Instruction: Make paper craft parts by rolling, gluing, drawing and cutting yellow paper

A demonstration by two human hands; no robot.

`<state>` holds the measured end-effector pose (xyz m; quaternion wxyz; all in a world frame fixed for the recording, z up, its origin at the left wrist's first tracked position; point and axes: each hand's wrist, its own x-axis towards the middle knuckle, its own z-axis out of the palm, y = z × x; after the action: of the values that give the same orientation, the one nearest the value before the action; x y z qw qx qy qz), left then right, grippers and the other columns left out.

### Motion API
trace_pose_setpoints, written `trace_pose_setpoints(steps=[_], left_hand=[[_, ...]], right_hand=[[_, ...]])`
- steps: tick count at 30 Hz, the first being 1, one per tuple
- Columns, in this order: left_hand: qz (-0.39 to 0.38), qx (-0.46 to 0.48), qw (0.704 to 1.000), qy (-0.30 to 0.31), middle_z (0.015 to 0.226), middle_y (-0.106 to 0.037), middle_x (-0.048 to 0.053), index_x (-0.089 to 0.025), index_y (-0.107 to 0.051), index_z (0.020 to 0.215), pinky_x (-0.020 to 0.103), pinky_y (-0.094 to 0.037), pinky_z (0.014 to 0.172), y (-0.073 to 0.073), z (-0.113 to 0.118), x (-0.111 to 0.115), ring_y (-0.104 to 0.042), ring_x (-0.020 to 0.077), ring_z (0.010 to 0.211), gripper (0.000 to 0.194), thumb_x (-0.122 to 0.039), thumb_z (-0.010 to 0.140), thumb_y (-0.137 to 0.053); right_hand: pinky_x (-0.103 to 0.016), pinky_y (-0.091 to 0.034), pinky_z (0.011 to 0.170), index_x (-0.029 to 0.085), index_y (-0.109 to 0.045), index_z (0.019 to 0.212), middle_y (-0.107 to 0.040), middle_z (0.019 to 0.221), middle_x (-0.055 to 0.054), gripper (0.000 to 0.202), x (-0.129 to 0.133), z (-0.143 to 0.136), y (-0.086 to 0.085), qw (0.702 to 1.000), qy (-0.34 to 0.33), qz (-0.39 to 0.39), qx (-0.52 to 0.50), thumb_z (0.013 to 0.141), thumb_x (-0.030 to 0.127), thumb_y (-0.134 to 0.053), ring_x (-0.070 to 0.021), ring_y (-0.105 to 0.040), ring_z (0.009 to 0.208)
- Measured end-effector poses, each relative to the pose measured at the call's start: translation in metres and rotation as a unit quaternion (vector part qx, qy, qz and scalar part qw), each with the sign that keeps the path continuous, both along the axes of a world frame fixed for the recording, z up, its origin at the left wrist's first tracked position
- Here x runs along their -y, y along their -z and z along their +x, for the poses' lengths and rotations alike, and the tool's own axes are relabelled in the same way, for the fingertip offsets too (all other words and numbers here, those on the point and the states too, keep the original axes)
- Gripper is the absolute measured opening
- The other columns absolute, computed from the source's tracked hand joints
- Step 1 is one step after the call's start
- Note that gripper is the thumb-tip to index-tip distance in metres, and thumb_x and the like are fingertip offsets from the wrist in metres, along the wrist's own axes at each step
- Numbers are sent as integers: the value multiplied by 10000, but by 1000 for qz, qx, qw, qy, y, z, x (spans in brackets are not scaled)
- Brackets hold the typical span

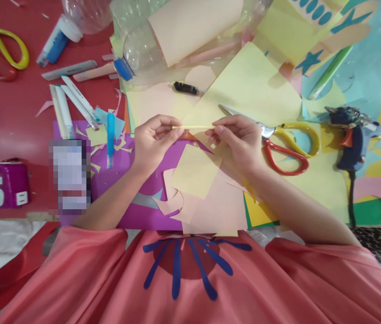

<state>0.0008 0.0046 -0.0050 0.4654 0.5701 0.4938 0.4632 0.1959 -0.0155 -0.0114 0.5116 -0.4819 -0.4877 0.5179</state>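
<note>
Between my two hands a thin, pale yellow rolled paper strip (pixel 197 127) is stretched level above the paper-strewn table. My left hand (pixel 154 140) pinches its left end with thumb and forefinger. At the other end, my right hand (pixel 239 137) pinches it the same way, fingers curled. Just right of that hand lie scissors (pixel 288 146) with one yellow and one red handle loop, their blades partly behind the fingers. Below the strip rests a small pale yellow paper piece (pixel 197 168) on peach paper (pixel 217 207). A purple sheet (pixel 109 193) lies under my left forearm.
A hot glue gun (pixel 354 135) stands at right, its cord running toward the front edge. Clear plastic bottles (pixel 146 54) lie at the back. Markers (pixel 72 99), a blurred-out phone (pixel 70 175), a purple box (pixel 5 184) and second scissors (pixel 4 49) are at left.
</note>
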Motion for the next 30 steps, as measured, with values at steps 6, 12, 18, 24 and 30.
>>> trace_pose_setpoints(steps=[6, 12, 18, 24, 30], left_hand=[[-7, 15, 1000, -1, 745, -715, -11, -195, -653, 794, 217, -591, 622, 2, -2, -3, -731, 127, 701, 284, -449, 752, -773], [48, -67, 995, -48, 862, -711, 3, -215, -615, 897, 250, -609, 786, 8, -14, -12, -736, 143, 881, 245, -453, 861, -657], [84, -139, 986, -40, 989, -701, 24, -221, -607, 958, 270, -567, 935, 9, -16, -15, -701, 161, 1045, 260, -474, 919, -563], [119, -178, 976, -47, 1087, -711, 52, -244, -627, 1008, 378, -506, 1029, 15, -24, -22, -665, 199, 1114, 219, -415, 958, -499], [175, -290, 941, 8, 1318, -622, 61, -294, -601, 1144, 488, -317, 1168, 9, -23, -19, -472, 269, 1351, 247, -351, 906, -568]], right_hand=[[-313, -536, 616, 255, -561, 923, -655, 811, 21, 141, 2, 2, 4, 996, 18, 45, 72, 901, 388, -602, -113, -618, 629], [-429, -470, 796, 204, -596, 953, -648, 897, -78, 298, 14, -4, -3, 887, -121, 179, 409, 872, 490, -612, -237, -582, 842], [-432, -405, 837, 159, -591, 982, -610, 955, -124, 453, 24, -10, -4, 799, -146, 198, 549, 793, 560, -686, -282, -515, 903], [-403, -384, 799, 162, -577, 964, -597, 925, -116, 443, 27, -9, -5, 786, -127, 193, 573, 800, 560, -684, -273, -506, 884], [-414, -399, 817, 185, -558, 963, -601, 948, -105, 400, 27, -10, -2, 808, -136, 181, 544, 802, 522, -699, -274, -521, 895]])
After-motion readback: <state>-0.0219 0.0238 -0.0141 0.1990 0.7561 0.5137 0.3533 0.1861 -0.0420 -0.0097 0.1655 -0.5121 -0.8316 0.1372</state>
